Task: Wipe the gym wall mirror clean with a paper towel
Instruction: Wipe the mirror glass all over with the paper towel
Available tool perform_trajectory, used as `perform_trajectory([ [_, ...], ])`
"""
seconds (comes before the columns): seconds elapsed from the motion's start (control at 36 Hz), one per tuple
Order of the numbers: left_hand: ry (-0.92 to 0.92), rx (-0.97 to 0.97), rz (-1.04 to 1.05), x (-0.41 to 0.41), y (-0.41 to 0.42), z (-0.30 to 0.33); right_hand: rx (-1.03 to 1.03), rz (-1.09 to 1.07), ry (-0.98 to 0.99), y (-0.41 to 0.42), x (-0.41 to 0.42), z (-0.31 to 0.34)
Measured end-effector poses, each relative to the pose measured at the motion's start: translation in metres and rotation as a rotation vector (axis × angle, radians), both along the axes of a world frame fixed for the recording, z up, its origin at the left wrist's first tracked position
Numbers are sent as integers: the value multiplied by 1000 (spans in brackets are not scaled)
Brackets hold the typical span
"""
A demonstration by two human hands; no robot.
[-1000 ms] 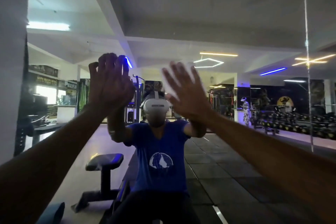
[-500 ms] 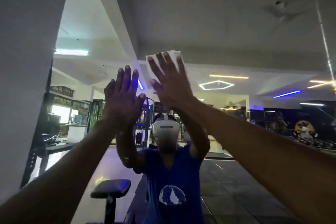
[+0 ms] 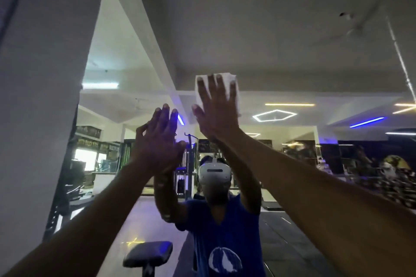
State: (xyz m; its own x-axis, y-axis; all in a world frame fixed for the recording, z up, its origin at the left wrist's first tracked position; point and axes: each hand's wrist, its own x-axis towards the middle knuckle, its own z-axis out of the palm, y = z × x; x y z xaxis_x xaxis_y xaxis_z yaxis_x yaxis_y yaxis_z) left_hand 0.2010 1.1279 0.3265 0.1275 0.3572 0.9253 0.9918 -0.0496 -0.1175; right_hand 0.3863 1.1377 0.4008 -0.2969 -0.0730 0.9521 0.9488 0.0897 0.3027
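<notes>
The right hand (image 3: pixel 216 114), fingers straight and spread, pressed a white paper towel (image 3: pixel 231 90) flat against the wall mirror (image 3: pixel 292 40); the left hand (image 3: pixel 157 141) was raised beside it, open and holding nothing

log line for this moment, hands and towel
right hand: flat, pressing paper towel on mirror | left hand: open, raised beside it, holds nothing | step: wiping
</notes>
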Motion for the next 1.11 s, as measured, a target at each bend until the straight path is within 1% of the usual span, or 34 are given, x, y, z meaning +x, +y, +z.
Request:
perform_trajectory([
  [0.08, 20, 10, 10, -5, -2, 2, 5, -27, -174, 5, 37, 5],
  [0.14, 36, 6, 51, -2, -3, 0, 4, -92, -175, 5, 95, 2],
  [0.19, 29, 13, 71, 3, -6, -2, -35, -135, -49, -3, 164, -11],
  [0.28, -26, 46, 34, 18, -13, -5, -162, -81, 236, -23, 256, -38],
  [0.31, -24, 67, 12, 26, -15, -6, -192, -65, 333, -27, 278, -45],
  [0.36, 48, 96, -10, 53, -20, -9, -157, -75, 487, -22, 304, -53],
  [0.42, 110, 96, -88, 86, -18, -13, -133, -53, 614, -16, 287, -56],
  [0.44, 123, 74, -93, 100, -13, -15, -125, -56, 622, -15, 262, -57],
  [0.47, 118, 62, -84, 113, -9, -18, -102, -61, 574, -14, 234, -61],
  [0.5, 98, 55, -77, 120, -3, -20, -82, -64, 477, -15, 204, -66],
  [0.56, 71, 57, -101, 123, 5, -23, -81, -64, 186, -8, 155, -81],
  [0.58, 87, 70, -123, 119, 9, -25, -106, -61, 50, -8, 144, -84],
  [0.64, 139, 128, -169, 106, 10, -25, -129, -66, -153, -12, 157, -74],
  [0.67, 153, 139, -183, 101, 10, -24, -114, -83, -217, -13, 177, -65],
  [0.69, 157, 137, -193, 98, 11, -23, -101, -106, -234, -12, 204, -54],
  [0.72, 156, 134, -201, 97, 12, -22, -79, -131, -192, -11, 235, -42],
  [0.75, 149, 134, -205, 97, 13, -22, -43, -166, -97, -10, 269, -32],
  [0.78, 139, 134, -203, 99, 13, -23, -17, -186, 41, -11, 300, -25],
  [0.83, 122, 151, -199, 102, 15, -24, -71, -126, 320, -14, 344, -24],
  [0.89, 115, 160, -200, 106, 14, -26, -119, -94, 462, -13, 353, -30],
  [0.94, 110, 156, -194, 109, 13, -29, -107, -101, 562, -16, 325, -42],
  [0.97, 108, 150, -195, 110, 12, -29, -99, -109, 583, -18, 303, -52],
  [1.0, 102, 144, -198, 112, 10, -29, -95, -115, 559, -18, 280, -65],
  [1.03, 91, 140, -200, 113, 8, -29, -98, -115, 491, -17, 255, -83],
  [1.11, 80, 155, -198, 126, 5, -41, -195, -39, 110, -19, 183, -157],
])
